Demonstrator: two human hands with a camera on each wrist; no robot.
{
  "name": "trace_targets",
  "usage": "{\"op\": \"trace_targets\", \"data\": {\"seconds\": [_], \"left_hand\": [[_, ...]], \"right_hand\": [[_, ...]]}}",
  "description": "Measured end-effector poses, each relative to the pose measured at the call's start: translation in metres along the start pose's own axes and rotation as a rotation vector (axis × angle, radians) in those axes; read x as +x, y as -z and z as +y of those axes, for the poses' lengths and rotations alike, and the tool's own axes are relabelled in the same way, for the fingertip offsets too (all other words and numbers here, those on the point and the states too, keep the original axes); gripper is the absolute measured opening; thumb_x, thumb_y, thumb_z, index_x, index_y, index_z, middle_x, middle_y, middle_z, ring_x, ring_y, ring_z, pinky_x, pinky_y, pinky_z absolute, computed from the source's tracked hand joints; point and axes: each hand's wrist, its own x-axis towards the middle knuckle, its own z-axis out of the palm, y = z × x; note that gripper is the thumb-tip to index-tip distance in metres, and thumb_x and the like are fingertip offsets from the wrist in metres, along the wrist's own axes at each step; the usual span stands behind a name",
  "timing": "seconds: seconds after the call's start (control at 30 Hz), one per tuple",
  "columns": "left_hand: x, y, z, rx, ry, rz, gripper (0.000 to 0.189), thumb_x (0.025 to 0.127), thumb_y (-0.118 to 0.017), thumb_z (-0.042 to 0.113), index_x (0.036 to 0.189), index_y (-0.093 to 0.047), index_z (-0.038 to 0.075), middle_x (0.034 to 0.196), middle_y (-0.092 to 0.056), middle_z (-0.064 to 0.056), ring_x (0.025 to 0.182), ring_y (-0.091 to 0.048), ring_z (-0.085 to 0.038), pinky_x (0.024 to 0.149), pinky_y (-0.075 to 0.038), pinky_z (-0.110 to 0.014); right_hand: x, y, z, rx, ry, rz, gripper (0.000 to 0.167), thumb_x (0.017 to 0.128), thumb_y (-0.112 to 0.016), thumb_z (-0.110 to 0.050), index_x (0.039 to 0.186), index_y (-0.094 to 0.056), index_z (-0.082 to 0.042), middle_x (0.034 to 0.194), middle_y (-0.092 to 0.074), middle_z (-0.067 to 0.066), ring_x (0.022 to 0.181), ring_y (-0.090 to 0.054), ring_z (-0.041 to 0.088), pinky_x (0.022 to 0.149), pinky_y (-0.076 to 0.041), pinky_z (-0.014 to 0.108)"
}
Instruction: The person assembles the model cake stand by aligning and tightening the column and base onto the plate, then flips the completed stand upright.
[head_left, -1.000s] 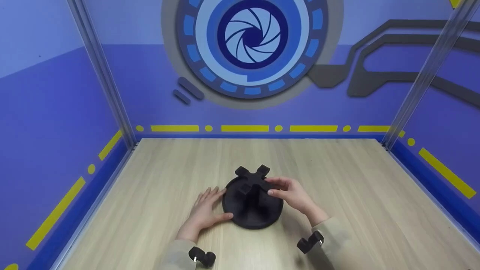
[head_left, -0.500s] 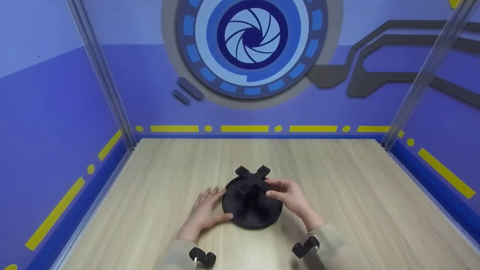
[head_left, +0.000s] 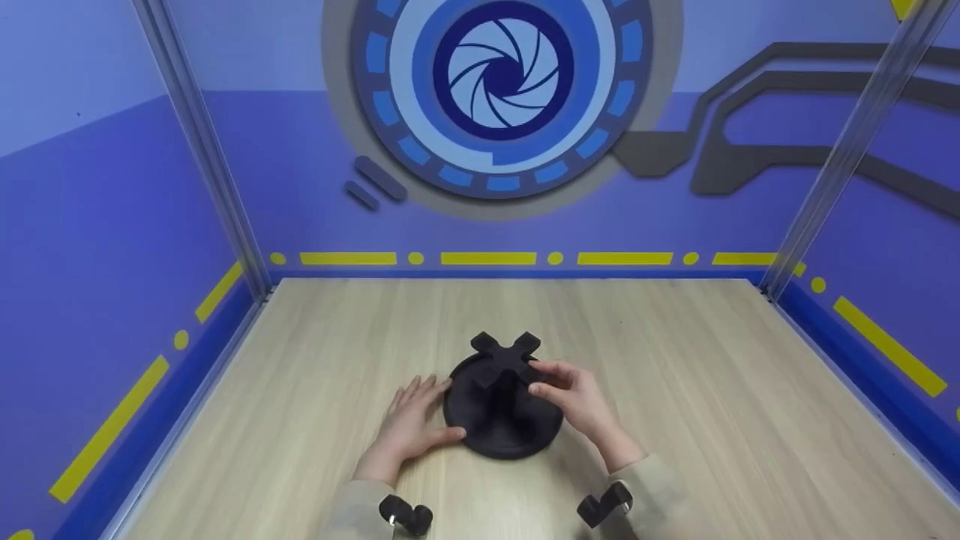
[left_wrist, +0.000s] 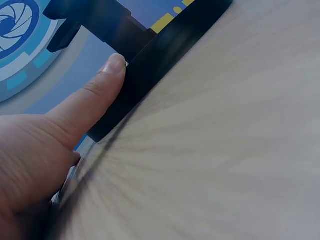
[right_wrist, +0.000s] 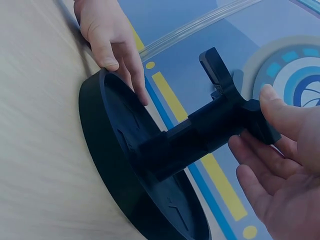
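Note:
A black round base (head_left: 465, 431) with a raised rim lies flat on the table. From its middle rises a thick black post (right_wrist: 200, 130), topped by a four-armed cross-shaped knob (head_left: 506, 351). My left hand (head_left: 409, 427) holds the base at its left side, thumb and forefinger against the rim; in the left wrist view the thumb (left_wrist: 92, 97) presses on the rim's side. My right hand (head_left: 585, 397) pinches one arm of the knob between thumb and fingers, as the right wrist view shows. The post's joint inside the base is dark and hard to make out.
The pale wooden table (head_left: 360, 322) is enclosed by blue printed walls (head_left: 300, 165) at the back and both sides. Metal corner posts (head_left: 217, 150) stand at the back. A black camera mount (head_left: 405, 515) sits on each wrist.
My right hand and wrist have shifted slightly left and toward me while keeping hold of the knob. The left hand and the base stay put.

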Motion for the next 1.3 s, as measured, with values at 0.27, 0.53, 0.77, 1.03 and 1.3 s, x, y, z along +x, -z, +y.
{"op": "trace_targets", "data": {"seconds": [0.27,0.53,0.77,1.03,1.3], "left_hand": [[0.001,0.001,0.001,0.001,0.008,-0.013,0.095,0.076,-0.085,0.054,0.153,-0.050,0.014,0.162,-0.039,-0.025,0.156,-0.023,-0.049,0.130,-0.011,-0.064],[0.001,0.003,0.000,-0.003,0.011,-0.021,0.095,0.076,-0.084,0.057,0.154,-0.049,0.015,0.163,-0.038,-0.024,0.156,-0.023,-0.048,0.130,-0.011,-0.063],[0.000,0.003,0.001,-0.021,0.033,-0.041,0.096,0.077,-0.085,0.056,0.155,-0.048,0.014,0.165,-0.035,-0.023,0.157,-0.020,-0.046,0.131,-0.008,-0.062],[-0.001,0.003,0.000,-0.027,0.035,-0.043,0.096,0.077,-0.084,0.056,0.155,-0.047,0.016,0.165,-0.035,-0.023,0.157,-0.020,-0.046,0.132,-0.007,-0.061],[0.001,0.003,0.000,-0.021,0.028,-0.046,0.097,0.076,-0.084,0.057,0.155,-0.047,0.015,0.165,-0.035,-0.023,0.157,-0.020,-0.047,0.131,-0.007,-0.062]], "right_hand": [[0.000,0.002,0.001,-0.014,0.011,-0.013,0.043,0.092,-0.077,-0.010,0.131,-0.067,0.004,0.133,-0.068,0.024,0.102,-0.069,0.007,0.086,-0.055,0.012],[0.005,0.025,0.009,-0.059,0.104,-0.146,0.056,0.096,-0.072,-0.013,0.145,-0.053,0.007,0.143,-0.060,0.028,0.130,-0.060,0.042,0.104,-0.056,0.030],[0.003,0.047,0.026,-0.214,0.003,-0.158,0.086,0.083,-0.085,-0.014,0.154,-0.040,0.004,0.156,-0.047,0.026,0.147,-0.040,0.046,0.122,-0.030,0.069],[0.000,0.049,0.049,-0.388,0.072,-0.323,0.116,0.067,-0.096,-0.016,0.154,-0.026,0.017,0.159,-0.033,0.038,0.149,-0.029,0.055,0.125,-0.021,0.066],[-0.003,0.040,0.056,-0.430,0.069,-0.301,0.121,0.062,-0.099,-0.016,0.154,-0.027,0.016,0.157,-0.030,0.042,0.149,-0.019,0.062,0.125,-0.017,0.070]]}}
